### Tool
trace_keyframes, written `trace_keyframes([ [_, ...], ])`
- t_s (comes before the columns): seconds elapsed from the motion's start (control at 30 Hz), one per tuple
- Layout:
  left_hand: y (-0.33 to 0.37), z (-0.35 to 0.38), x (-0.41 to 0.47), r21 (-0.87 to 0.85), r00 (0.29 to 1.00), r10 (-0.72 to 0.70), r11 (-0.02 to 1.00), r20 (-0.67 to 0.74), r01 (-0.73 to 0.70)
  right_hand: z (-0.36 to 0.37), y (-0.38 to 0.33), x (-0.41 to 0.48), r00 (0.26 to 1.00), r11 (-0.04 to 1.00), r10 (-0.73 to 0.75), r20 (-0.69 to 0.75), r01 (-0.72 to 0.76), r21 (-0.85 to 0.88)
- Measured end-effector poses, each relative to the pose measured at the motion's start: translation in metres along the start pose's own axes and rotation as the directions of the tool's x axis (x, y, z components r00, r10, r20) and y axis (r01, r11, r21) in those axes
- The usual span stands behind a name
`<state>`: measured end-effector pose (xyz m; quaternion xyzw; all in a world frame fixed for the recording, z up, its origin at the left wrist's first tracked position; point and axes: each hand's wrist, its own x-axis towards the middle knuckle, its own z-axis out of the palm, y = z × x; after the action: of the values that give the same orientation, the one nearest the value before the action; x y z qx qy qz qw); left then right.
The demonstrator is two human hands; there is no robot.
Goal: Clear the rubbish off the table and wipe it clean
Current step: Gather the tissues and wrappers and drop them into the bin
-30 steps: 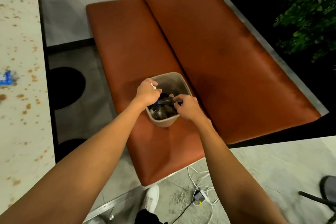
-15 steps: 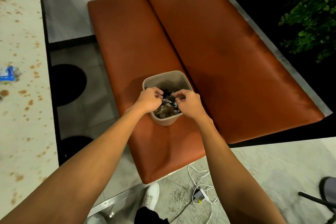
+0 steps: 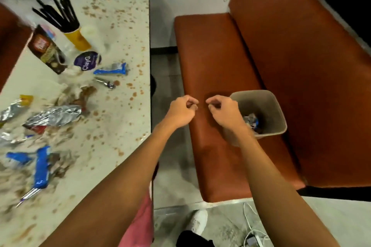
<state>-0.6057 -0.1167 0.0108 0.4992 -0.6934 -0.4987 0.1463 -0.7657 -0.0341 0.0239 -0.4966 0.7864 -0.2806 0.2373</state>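
Mid-clearing, I reckon: left hand and right hand hover centre frame, each grip curled on nothing. Bin sits just right of them on the seat; rubbish litters the surface at left. Next move: reach for that foil wrapper.
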Motion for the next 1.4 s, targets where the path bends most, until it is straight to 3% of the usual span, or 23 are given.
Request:
trace_keyframes([
  [0.23, -0.069, -0.109, -0.058, -0.001, 0.977, -0.040, 0.999, -0.210, 0.040, 0.090, -0.105, -0.017, 0.986, 0.994, -0.107, 0.130, 0.102, 0.043],
  [0.63, -0.195, -0.248, -0.163, -0.106, 0.902, -0.162, 0.986, -0.401, 0.130, 0.243, -0.238, -0.084, 0.921, 0.962, -0.273, 0.277, 0.258, 0.088],
  [0.93, -0.257, -0.302, -0.210, -0.231, 0.852, -0.247, 0.961, -0.461, 0.154, 0.319, -0.279, -0.123, 0.866, 0.948, -0.304, 0.396, 0.315, 0.038],
  [1.23, -0.294, -0.323, -0.227, -0.209, 0.848, -0.264, 0.960, -0.460, 0.185, 0.374, -0.285, -0.136, 0.778, 0.831, -0.465, 0.422, 0.548, -0.094],
  [1.4, -0.300, -0.328, -0.233, -0.228, 0.855, -0.264, 0.957, -0.446, 0.177, 0.386, -0.283, -0.136, 0.820, 0.884, -0.396, 0.413, 0.463, -0.070],
])
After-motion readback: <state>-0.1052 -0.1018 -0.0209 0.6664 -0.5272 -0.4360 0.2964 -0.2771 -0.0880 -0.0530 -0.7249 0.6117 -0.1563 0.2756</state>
